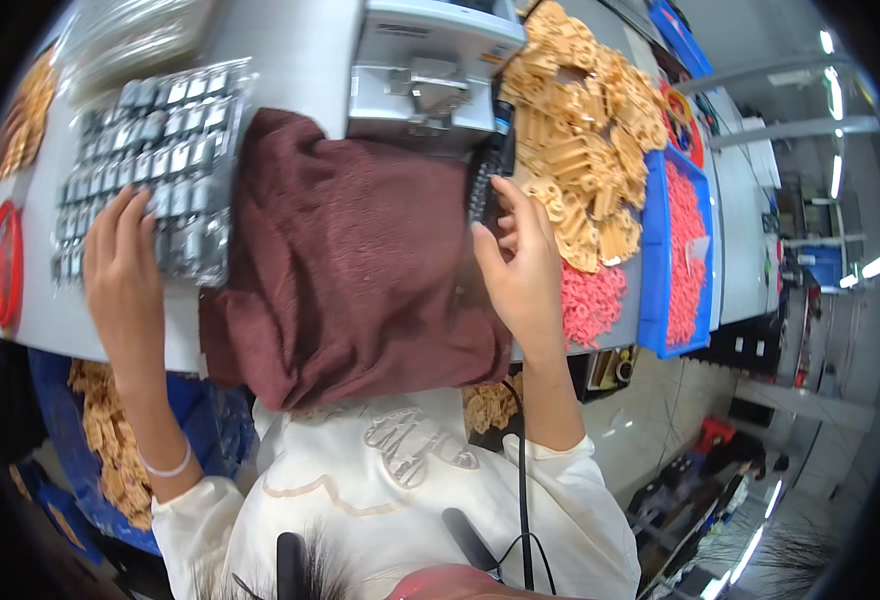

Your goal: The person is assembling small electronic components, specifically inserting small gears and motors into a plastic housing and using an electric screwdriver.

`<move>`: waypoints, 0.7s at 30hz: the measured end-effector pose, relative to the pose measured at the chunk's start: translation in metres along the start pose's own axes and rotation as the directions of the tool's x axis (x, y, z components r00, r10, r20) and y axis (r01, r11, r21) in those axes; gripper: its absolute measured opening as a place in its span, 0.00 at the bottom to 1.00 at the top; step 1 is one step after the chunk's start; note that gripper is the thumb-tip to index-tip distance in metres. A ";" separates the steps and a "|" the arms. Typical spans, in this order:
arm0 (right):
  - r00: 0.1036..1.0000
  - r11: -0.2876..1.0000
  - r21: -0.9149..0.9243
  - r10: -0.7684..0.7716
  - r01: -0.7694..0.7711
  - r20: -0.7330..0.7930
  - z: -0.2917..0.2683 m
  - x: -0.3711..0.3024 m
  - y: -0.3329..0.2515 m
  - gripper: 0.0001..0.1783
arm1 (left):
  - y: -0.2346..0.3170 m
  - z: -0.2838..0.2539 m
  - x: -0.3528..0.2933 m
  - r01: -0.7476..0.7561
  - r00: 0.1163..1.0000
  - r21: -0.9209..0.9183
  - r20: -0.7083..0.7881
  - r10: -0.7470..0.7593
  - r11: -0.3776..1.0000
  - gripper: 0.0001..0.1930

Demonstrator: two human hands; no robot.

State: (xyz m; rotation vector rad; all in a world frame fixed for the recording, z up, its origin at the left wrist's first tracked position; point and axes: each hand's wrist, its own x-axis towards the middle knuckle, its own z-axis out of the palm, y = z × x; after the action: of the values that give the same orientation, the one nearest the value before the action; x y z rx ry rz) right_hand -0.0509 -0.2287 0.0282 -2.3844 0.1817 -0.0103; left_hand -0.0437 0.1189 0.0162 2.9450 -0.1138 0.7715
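Note:
My left hand (pixel 120 265) reaches over a clear plastic tray (pixel 222 190) on the left. Its fingers lie stretched out, with the tips among rows of small silvery-grey parts (pixel 182 155); no part shows in its grasp. On the right my right hand (pixel 520 260) hovers at the edge of a maroon cloth (pixel 360 240). Its thumb and forefinger stand apart beside a black ridged strip (pixel 482 185), and the other fingers curl inward. I see nothing held between them. Behind the cloth stands a white machine with a metal clamp (pixel 432 92).
Tan plastic parts (pixel 585 130) are heaped on the right, with pink pieces (pixel 590 305) in front. A blue bin (pixel 657 290) holds more pink pieces. Clear plastic trays (pixel 135 35) are stacked at the far left, and a red ring (pixel 3 262) lies near the left edge.

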 end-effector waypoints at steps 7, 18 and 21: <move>0.934 0.991 -0.084 -0.130 0.107 -0.332 -0.088 0.115 0.052 0.20 | -0.005 -0.002 -0.001 0.160 0.987 -0.158 0.039 -0.156 0.974 0.09; 0.969 0.972 -0.210 -0.146 0.103 -0.202 -0.126 0.211 0.148 0.18 | -0.037 -0.010 -0.012 0.368 0.887 -0.565 -0.027 -0.462 0.739 0.09; 0.917 0.996 -0.069 -0.072 0.049 -0.391 -0.149 0.186 0.135 0.18 | -0.037 -0.023 -0.012 0.359 0.885 -0.797 0.126 -0.447 0.486 0.13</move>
State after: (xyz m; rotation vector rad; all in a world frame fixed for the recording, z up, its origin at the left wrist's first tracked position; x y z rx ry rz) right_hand 0.1071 -0.4527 0.0371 -2.4209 0.3006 -0.5249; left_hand -0.0612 0.1585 0.0276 1.9185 0.1970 0.5646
